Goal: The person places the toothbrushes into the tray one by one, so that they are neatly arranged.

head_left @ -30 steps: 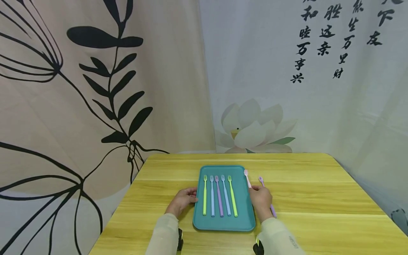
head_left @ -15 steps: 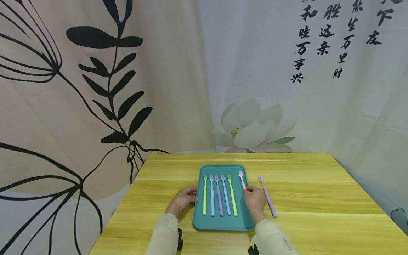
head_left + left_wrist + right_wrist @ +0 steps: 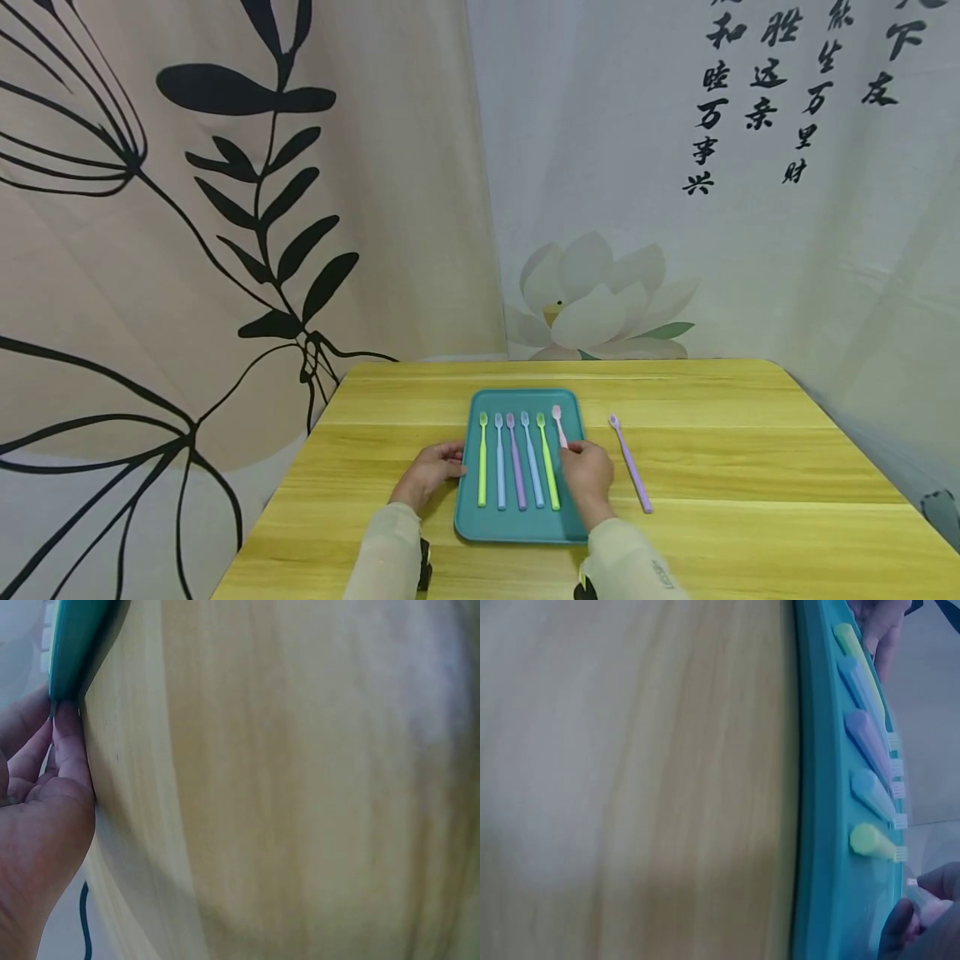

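A teal tray (image 3: 487,528) lies on the table with a row of toothbrushes on it: a green one (image 3: 482,460), a blue one (image 3: 500,462), a purple one (image 3: 516,462), another blue one (image 3: 532,461) and another green one (image 3: 548,462). My right hand (image 3: 588,475) pinches a pink toothbrush (image 3: 560,427) over the tray's right part, beside the row; the hand hides its lower handle. At the tray's left edge my left hand (image 3: 431,473) pinches the rim, thumb and fingers on either side in the left wrist view.
One more purple toothbrush (image 3: 631,464) lies on the wooden table (image 3: 750,467), right of the tray. Behind the table hangs a printed curtain (image 3: 420,208) with plants and writing.
My right hand has carried the pink toothbrush leftward, from the tray's right edge to beside the right-hand green toothbrush. The left hand has stayed at the tray's left edge.
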Tool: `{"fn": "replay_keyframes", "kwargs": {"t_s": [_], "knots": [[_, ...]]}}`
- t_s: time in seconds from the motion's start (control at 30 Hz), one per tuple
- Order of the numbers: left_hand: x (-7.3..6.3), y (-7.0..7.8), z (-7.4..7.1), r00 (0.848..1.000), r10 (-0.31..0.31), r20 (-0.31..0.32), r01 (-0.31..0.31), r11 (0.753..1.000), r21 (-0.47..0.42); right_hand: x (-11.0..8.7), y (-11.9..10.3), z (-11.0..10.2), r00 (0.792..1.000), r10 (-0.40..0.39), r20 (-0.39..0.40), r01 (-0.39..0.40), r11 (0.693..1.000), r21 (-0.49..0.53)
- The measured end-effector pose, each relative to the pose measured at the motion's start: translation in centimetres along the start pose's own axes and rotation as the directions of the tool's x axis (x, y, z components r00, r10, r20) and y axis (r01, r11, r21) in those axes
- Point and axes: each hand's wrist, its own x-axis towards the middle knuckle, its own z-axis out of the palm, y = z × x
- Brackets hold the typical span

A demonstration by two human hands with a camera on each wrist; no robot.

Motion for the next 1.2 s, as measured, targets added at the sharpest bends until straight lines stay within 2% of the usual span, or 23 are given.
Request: {"fn": "replay_keyframes", "kwargs": {"t_s": [0.23, 0.57, 0.87, 1.2], "knots": [[0.0, 0.0, -0.1, 1.0, 0.022, 0.006, -0.022, 1.0, 0.019, -0.4, -0.2, 0.8, 1.0, 0.004, 0.008, -0.004, 1.0, 0.003], [-0.3, 0.3, -0.1, 1.0, 0.002, 0.008, -0.002, 1.0, 0.008, -0.5, -0.1, 1.3, 1.0, -0.006, 0.013, 0.007, 0.996, -0.088], [-0.3, 0.4, -0.1, 1.0, 0.01, 0.006, -0.01, 1.0, 0.015, -0.7, -0.1, 1.2, 0.997, -0.068, 0.02, 0.07, 0.987, -0.141], [-0.2, 0.1, -0.1, 1.0, 0.009, 0.014, -0.009, 1.0, 0.012, -0.8, 0.0, 1.3, 0.996, -0.082, 0.042, 0.087, 0.982, -0.17]]}}
